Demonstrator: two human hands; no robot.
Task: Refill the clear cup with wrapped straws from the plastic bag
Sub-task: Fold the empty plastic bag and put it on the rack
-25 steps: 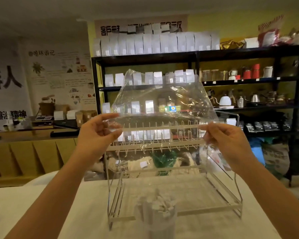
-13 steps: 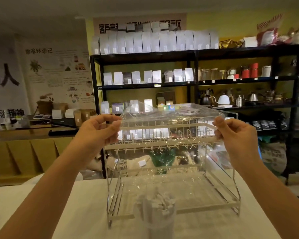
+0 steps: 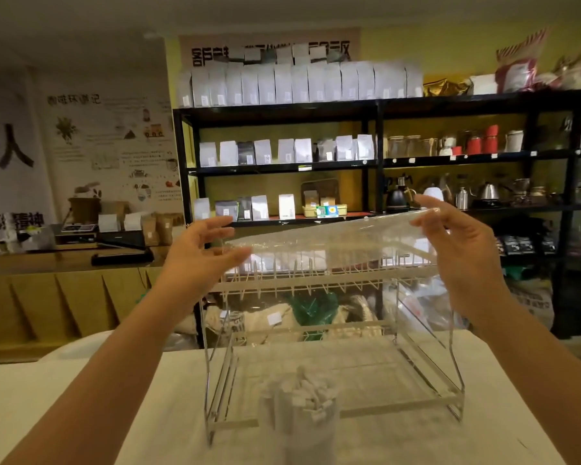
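We see the plastic bag (image 3: 329,238) lying flat across the top tier of the wire rack (image 3: 332,330). The left hand (image 3: 198,260) touches the bag's left end with loosely spread fingers; the right hand (image 3: 463,253) has its fingers open at the bag's right end. The clear cup (image 3: 299,407), full of wrapped straws (image 3: 311,391), stands just in front of the rack on the white table (image 3: 81,397).

Clear glossy plastic bag (image 3: 332,241), crinkled and shiny; wrapped straws (image 3: 311,394) in matt white paper; rack (image 3: 332,283) of thin pale wire; bench (image 3: 81,397) matt, pale, smooth.
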